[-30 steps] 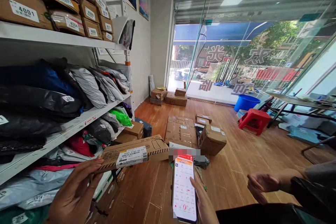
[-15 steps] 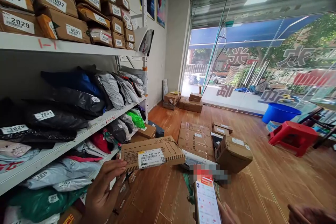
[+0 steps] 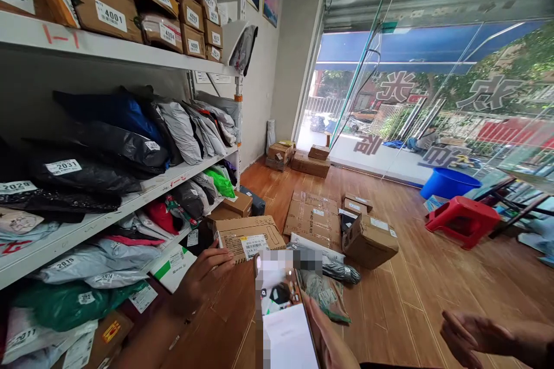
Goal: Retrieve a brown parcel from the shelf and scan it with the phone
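A flat cardboard parcel (image 3: 249,237) is gripped at its near end by the left hand (image 3: 203,277), fingers closed over the top edge and the white address label turned upward, while a phone (image 3: 283,314) is held upright in the right hand (image 3: 331,340), fingers wrapped round its right side and the lit screen kept just below the parcel. A further hand (image 3: 470,331), belonging to another person, is seen half open at the lower right, holding nothing. The parcel is held out over the wooden floor (image 3: 411,277), just beside the shelving (image 3: 108,216) stacked with grey and black mail bags, and short of the loose cartons (image 3: 370,240) lying further out. Since only one end of the parcel is pinched, it is judged that the far end could sag or twist, so that the parcel might slip onto the floor. The label could also be blocked by the phone's top edge, or blurred by a tilted parcel. The phone, held one-handed by its edge, could likewise be dropped if jostled by the nearby person
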Demonstrator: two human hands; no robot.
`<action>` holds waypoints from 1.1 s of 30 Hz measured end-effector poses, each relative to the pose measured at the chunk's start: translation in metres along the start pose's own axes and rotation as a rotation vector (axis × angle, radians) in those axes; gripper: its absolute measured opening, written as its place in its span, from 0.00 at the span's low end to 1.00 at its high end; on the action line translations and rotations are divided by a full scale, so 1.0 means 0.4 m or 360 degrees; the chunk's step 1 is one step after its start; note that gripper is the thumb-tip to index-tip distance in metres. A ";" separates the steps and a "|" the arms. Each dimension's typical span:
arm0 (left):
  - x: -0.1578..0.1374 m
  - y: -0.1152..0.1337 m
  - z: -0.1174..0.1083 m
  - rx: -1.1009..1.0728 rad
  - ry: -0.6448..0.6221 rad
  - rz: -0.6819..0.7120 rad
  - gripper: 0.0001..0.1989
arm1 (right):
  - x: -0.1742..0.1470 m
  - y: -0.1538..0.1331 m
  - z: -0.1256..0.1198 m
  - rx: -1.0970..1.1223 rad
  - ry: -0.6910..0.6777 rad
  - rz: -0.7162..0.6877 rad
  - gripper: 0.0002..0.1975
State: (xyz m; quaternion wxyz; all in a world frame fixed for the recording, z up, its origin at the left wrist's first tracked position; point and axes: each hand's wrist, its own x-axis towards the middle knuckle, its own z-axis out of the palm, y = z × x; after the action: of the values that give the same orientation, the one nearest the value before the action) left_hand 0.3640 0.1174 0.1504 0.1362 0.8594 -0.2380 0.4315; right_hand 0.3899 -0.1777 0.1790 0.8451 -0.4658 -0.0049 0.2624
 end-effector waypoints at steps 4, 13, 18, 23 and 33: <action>-0.010 0.004 -0.001 -0.0043 0.0035 0.0008 0.23 | -0.004 -0.024 0.085 0.0016 -0.0041 0.0172 0.26; -0.029 0.005 -0.018 0.0030 -0.0048 0.0054 0.27 | -0.010 -0.028 0.101 -0.0027 -0.0153 0.0243 0.33; -0.024 0.012 -0.021 0.0030 -0.0040 0.0060 0.26 | -0.011 -0.026 0.092 -0.0142 -0.0289 0.0176 0.33; -0.014 0.019 -0.022 0.0016 -0.0002 0.0062 0.25 | -0.021 -0.038 0.116 -0.0160 -0.0400 0.0151 0.32; -0.016 0.030 -0.040 0.0051 0.0009 -0.0006 0.22 | -0.027 -0.047 0.153 0.0053 -0.0175 0.0268 0.28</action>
State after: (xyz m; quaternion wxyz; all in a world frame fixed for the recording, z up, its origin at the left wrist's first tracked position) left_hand 0.3436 0.1159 0.1550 0.1238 0.8607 -0.2291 0.4374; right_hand 0.3733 -0.1428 0.2311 0.8261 -0.4353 -0.0077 0.3578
